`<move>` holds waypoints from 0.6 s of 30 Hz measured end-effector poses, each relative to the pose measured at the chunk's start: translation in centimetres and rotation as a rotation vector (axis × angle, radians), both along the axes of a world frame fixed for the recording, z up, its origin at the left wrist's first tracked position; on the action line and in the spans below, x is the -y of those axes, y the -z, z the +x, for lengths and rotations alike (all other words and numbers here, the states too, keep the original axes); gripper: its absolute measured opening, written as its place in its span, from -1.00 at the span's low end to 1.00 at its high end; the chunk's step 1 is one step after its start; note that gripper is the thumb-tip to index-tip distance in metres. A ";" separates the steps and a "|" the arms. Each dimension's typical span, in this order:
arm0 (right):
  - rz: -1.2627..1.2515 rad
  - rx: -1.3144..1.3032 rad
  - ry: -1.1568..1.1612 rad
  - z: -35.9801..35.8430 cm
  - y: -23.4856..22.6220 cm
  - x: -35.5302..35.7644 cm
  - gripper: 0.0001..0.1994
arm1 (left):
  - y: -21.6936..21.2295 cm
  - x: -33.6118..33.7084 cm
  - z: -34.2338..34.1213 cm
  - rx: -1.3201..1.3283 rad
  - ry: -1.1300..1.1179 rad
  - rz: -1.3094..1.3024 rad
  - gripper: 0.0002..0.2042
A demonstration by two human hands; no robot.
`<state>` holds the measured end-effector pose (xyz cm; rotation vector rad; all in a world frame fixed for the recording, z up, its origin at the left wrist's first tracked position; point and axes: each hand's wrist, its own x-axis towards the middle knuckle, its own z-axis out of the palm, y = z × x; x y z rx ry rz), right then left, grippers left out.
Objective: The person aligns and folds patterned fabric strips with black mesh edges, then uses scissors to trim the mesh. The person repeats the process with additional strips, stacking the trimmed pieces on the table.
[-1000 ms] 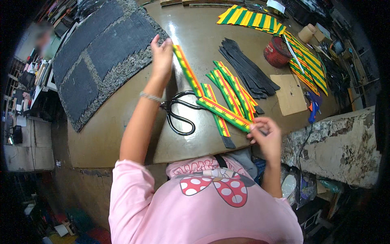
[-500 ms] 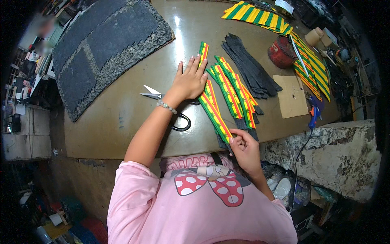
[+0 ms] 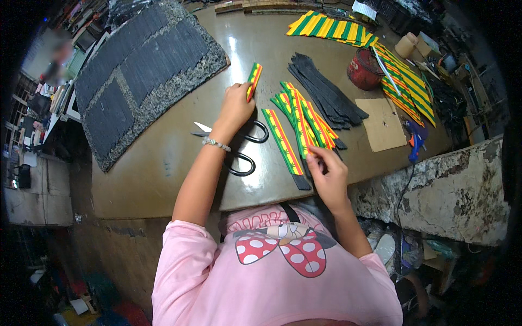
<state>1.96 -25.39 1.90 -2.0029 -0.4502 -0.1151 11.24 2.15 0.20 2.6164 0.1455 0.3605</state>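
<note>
My left hand (image 3: 237,106) is closed on a short green, yellow and red strip (image 3: 254,80), whose upper part sticks out beyond the fingers. Black-handled scissors (image 3: 254,133) lie beside that wrist, their blades partly behind it. With thumb and fingertips together, my right hand (image 3: 330,176) pinches the lower end of a striped strip with leaf shapes (image 3: 298,120). This strip lies on a fanned group of similar strips (image 3: 319,126) with black ends. Another striped strip with a black end (image 3: 281,142) rests separately to their left.
Black strips (image 3: 323,89) are stacked behind the striped ones. Farther right are a red pot (image 3: 365,69), a cardboard piece (image 3: 380,124), a blue glue gun (image 3: 416,144) and yellow-green striped sheets (image 3: 408,81). A dark rough slab (image 3: 147,70) covers the table's far left.
My left hand has gone from lying flat to gripping the short strip, shifting left. My right hand has moved up, carrying its strip rightward onto the group. One strip is now uncovered.
</note>
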 end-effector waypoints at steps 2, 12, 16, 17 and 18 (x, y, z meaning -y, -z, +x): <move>-0.209 0.334 0.003 1.6 -0.6 -0.6 -0.77 | -0.9 -0.7 0.2 0.034 0.001 0.010 -0.63; -0.710 0.116 0.047 4.7 -0.3 -4.9 -0.09 | -5.4 2.6 -6.7 0.356 -0.139 -0.418 -0.73; -0.732 0.186 0.004 4.2 1.1 -4.6 0.02 | -6.3 7.0 -13.2 -0.169 0.282 -0.566 -0.61; -0.710 0.163 -0.002 4.6 1.0 -4.1 0.01 | -6.3 7.1 -13.8 -0.010 0.523 -0.577 -0.58; -0.670 0.179 0.002 4.9 0.7 -3.6 0.01 | -6.4 6.6 -14.8 -0.089 0.548 -0.670 -0.60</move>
